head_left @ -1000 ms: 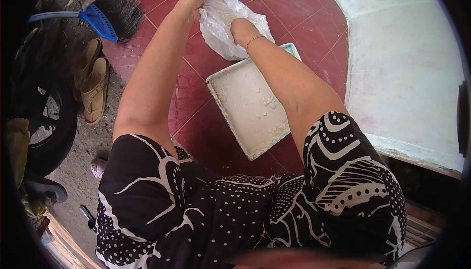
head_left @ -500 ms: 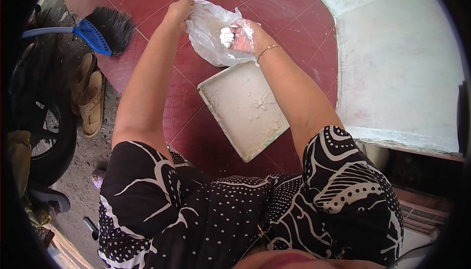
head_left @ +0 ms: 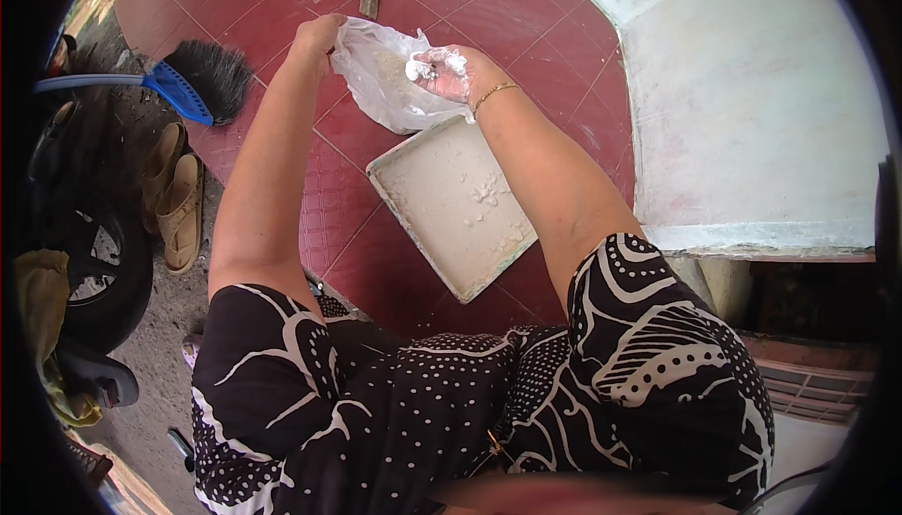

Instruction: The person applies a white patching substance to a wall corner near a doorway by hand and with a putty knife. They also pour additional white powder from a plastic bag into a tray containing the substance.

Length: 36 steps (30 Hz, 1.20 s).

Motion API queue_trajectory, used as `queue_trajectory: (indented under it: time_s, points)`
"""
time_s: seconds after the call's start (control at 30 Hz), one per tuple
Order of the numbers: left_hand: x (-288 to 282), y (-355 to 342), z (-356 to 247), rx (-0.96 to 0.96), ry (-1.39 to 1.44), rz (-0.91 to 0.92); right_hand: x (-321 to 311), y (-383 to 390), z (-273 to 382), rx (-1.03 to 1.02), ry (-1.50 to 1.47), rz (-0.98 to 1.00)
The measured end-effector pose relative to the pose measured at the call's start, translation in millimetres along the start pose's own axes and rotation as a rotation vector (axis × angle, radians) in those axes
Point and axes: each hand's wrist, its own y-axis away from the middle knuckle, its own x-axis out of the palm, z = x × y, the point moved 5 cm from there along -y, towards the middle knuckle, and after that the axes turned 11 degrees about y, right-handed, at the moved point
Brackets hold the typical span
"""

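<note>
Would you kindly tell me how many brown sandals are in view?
2, both on the grey ground near the blue broom: the nearer brown sandal, and the farther brown sandal just left of it. Others may be hidden.

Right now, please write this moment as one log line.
left hand: grips plastic bag; right hand: open, bearing white substance; tray: pale material inside
</note>
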Motion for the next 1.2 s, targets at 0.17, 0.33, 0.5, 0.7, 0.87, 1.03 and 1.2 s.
queue_trajectory:
  time_s: [0.17,0.33,0.5,0.7,0.87,1.03,1.2]
  points:
    - [3.8,-2.1,-0.2,0.095,-0.13,-0.023,-15.5,41.6,14.0,-0.048,-0.15,0.234]
    - [-34.2,-21.8,0.5,0.117,-0.094,-0.086,-38.1,115.5,-0.5,-0.061,-0.223,0.265]
    - [-82.7,-54.5,-27.3,0.146,-0.301,-0.222,-72.1,208.7,1.2,-0.087,-0.081,0.192]
    - [-22.7,-13.4,-46.1,0.519,-0.716,-0.511,-132.5,301.3,-0.3,-0.153,-0.136,-0.131]
    - [14.9,1.5,-56.0,0.701,-0.878,-0.438,-158.4,312.2,-14.3,-0.123,-0.161,-0.058]
    - [-4.1,-6.6,-62.7,0.725,-0.857,-0.468,-148.4,357.7,20.6,-0.247,-0.112,-0.004]
    - [10.4,4.7,-65.7,0.695,-0.896,-0.418,-173.5,440.7,69.9,-0.424,-0.15,-0.083]
